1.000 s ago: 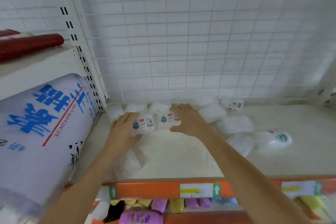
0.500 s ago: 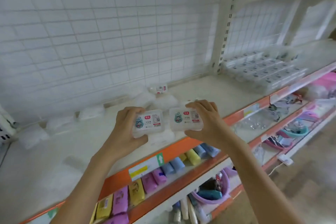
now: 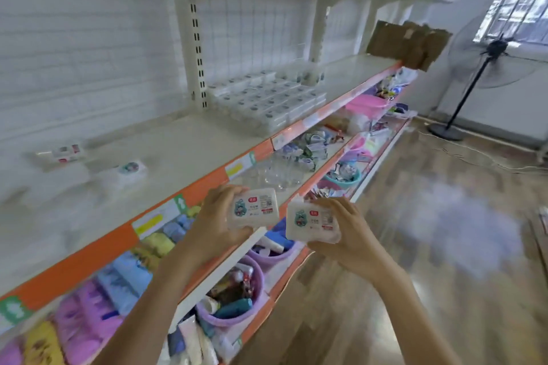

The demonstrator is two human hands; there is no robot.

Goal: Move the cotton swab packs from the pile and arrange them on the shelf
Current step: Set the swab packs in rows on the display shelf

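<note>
1. Left hand (image 3: 215, 224): fingers curled over the top edge and thumb under the bottom edge of the left cotton swab pack (image 3: 254, 210), which it holds label-up in front of the shelf's orange edge.
2. Right hand (image 3: 345, 234): fingers and thumb curled round the right cotton swab pack (image 3: 311, 221), gripping it from its right side; this pack sits just beside the other, slightly lower, the two not clearly touching.
3. Shelf (image 3: 184, 145): white board, to the left of both hands and higher in view.
4. Arranged packs (image 3: 267, 101): neat rows on the shelf, beyond the slotted upright (image 3: 195, 29).
5. Loose packs (image 3: 127, 170): lying on the shelf at far left, blurred.
6. Standing fan (image 3: 486, 68): on the floor, far right.
</note>
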